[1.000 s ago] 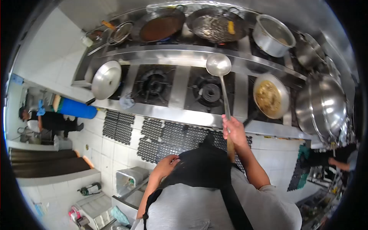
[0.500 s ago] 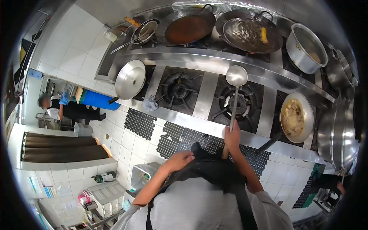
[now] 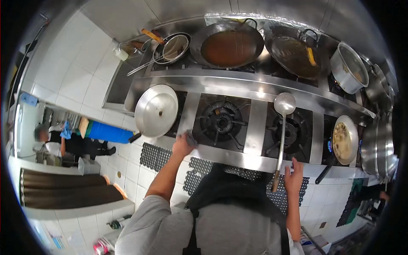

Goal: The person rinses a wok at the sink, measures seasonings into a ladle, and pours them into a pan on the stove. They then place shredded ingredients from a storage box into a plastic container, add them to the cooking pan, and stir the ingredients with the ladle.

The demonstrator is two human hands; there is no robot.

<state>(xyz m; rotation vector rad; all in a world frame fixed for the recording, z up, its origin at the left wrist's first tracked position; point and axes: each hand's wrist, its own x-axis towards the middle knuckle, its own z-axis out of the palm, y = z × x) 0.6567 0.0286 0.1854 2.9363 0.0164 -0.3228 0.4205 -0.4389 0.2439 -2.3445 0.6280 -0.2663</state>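
My left hand (image 3: 183,145) is at the stove's front edge, its fingers closed on a grey cloth (image 3: 191,138) that is mostly hidden by the hand. Close by on the left sits a silver frying pan (image 3: 156,111) with a black handle. A long-handled ladle (image 3: 284,104) lies over the right-middle burner (image 3: 290,132), its wooden grip jutting past the front edge. Beside that grip, apart from it, my right hand (image 3: 293,175) is open with nothing in it. Further right, a frying pan with pale food in oil (image 3: 345,140) sits over a blue flame.
Along the back stand a wok of reddish-brown liquid (image 3: 231,49), a wok of oil with a yellow-handled tool (image 3: 293,51), strainers (image 3: 175,47) and a deep pot (image 3: 349,68). Large steel pots (image 3: 378,144) crowd the right end. A co-worker (image 3: 55,138) stands far left.
My right hand has let go of the ladle, now lying across the burner. My left hand has reached forward from my waist and taken hold of the cloth. The view has shifted.
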